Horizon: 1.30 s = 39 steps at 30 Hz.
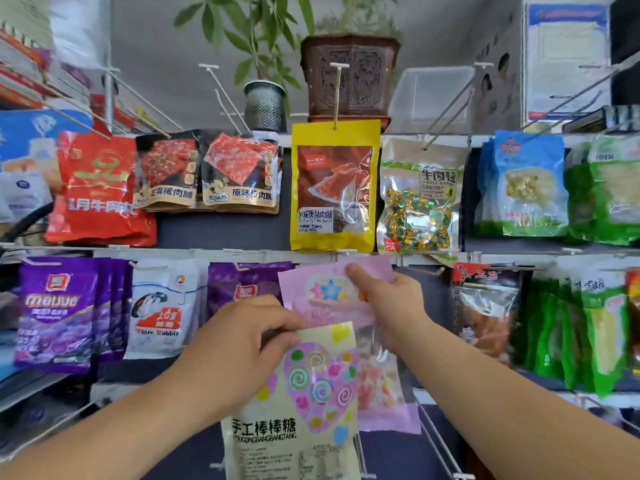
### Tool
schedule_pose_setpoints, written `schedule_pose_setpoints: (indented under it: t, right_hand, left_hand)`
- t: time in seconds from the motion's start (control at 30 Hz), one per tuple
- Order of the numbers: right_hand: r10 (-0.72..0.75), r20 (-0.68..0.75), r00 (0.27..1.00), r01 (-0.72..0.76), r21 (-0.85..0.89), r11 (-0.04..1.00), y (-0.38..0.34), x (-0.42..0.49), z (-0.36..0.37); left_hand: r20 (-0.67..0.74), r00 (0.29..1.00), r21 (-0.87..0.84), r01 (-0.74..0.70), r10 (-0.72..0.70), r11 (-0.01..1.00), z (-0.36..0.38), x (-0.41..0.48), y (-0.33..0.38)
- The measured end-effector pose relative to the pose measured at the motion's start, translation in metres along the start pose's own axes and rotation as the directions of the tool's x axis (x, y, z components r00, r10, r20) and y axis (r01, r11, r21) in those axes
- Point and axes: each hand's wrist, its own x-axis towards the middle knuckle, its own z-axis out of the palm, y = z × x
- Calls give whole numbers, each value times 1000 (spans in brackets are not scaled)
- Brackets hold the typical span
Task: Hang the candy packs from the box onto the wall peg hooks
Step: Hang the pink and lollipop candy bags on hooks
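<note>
Upper centre, on the top shelf: carved pot [349, 77] holding a leafy plant [242, 26]. Left of it a mesh cup [265, 105], right of it a clear tub [429, 95]; contents of both not discernible. Centre, below a yellow pack [332, 188] on a hook [336, 95]: pink pack [322, 289] pinched near its top in right hand [394, 299], roughly upright, long axis vertical. Lower centre, overlapping it in front: cream pack [311, 410] gripped by its top edge in left hand [242, 337], long axis vertical, print upright, facing the camera.
</note>
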Motion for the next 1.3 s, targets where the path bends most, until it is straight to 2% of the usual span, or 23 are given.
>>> schedule_pose_setpoints:
  t: [0.27,0.4,0.63,0.77,1.03,1.1,1.17,1.3]
  right_hand:
    - [-46,-104,993,47,-2,999,8,13,-13]
    - [-41,-85,996,32,-104,994,16,10,-16]
    - [-66,-79,995,62,-49,997,7,9,-8]
    - [-108,-109,988,97,-104,990,2,15,-7]
    - [-57,-145,988,32,-172,984,13,21,-13]
    - [-65,-154,986,24,-256,966,11,25,-9]
    - [-110,-163,981,34,-414,910,9,27,-7]
    - [-155,-138,978,3,-738,675,12,34,-17]
  left_hand:
    - [-30,999,-22,-10,9,1000,4,6,-1]
    - [-33,999,-18,-11,10,1000,7,9,1]
    - [-68,998,6,16,-15,1000,10,14,0]
    - [-102,994,-4,44,-45,999,11,27,1]
    - [-76,991,-27,105,-107,994,10,42,2]
    - [-70,990,-84,120,-126,989,10,46,1]
    - [-53,988,-137,135,-143,981,9,49,0]
    - [-54,987,-201,140,-153,970,6,53,0]
